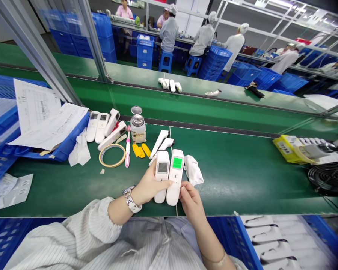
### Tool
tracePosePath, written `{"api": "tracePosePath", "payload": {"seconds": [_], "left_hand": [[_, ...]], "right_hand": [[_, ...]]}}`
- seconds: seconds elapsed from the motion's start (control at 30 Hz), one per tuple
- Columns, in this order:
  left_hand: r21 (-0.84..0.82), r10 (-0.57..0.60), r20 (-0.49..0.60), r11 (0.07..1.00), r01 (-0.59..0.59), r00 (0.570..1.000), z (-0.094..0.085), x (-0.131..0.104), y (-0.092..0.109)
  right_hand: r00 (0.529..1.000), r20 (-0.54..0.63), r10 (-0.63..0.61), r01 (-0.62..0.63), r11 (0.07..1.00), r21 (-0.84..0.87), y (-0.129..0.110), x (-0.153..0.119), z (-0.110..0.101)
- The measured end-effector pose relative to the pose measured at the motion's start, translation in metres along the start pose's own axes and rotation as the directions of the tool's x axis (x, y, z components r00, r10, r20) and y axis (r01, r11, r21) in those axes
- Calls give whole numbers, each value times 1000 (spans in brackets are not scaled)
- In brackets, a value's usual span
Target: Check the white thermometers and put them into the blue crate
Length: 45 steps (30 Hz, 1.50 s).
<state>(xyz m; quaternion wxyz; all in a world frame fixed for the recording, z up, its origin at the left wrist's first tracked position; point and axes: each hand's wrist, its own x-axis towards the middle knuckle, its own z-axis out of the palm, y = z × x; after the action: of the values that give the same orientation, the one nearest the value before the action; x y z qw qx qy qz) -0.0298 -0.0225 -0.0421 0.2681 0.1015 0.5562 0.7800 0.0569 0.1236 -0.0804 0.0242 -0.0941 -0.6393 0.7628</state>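
Note:
Two white handheld devices stand side by side near the green table's front edge. The left device (162, 172) has a grey screen; the right device (175, 176) has a lit green screen. My left hand (152, 183) is wrapped round the left device, its thumb reaching across to the right one. My right hand (190, 198) touches the lower right side of the green-screen device with bent fingertips. Behind them lie more white devices (160, 144), and a crumpled white cloth (193, 170) is just to the right.
On the left are a tape roll (112, 156), a toothbrush (127, 148), a metal-topped bottle (138, 129), several devices (103, 127) and a blue bin with papers (56, 153). A black fan (329, 176) stands right. A bin of devices (242, 240) sits below the front edge.

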Motion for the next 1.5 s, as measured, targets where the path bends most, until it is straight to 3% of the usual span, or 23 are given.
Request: {"api": "tracePosePath", "payload": {"seconds": [0.37,0.53,0.6,0.77,0.87,1.0,1.3,1.5], "left_hand": [[-65,-2,-8,998,2,1000,4,1,0],[-48,-58,-11,997,58,998,5,1,5],[55,-45,30,998,43,999,3,1,4],[297,51,244,947,-125,968,1,0,-4],[382,37,272,913,-143,962,2,0,-6],[369,64,298,913,-176,953,4,0,0],[270,53,167,958,-97,984,4,1,-6],[69,29,99,997,-36,995,7,1,-4]], "right_hand": [[992,115,43,-46,999,21,-24,-1,16],[1000,21,-11,11,1000,5,-22,-3,17],[1000,0,-31,31,1000,-2,-21,-4,16],[997,8,-77,77,997,-31,-20,-5,19],[993,37,-113,115,992,-42,-21,-6,22],[992,51,-118,123,987,-103,-21,-7,22],[998,9,-59,60,976,-207,-15,0,21],[996,33,-84,91,928,-361,-20,5,23]]}}
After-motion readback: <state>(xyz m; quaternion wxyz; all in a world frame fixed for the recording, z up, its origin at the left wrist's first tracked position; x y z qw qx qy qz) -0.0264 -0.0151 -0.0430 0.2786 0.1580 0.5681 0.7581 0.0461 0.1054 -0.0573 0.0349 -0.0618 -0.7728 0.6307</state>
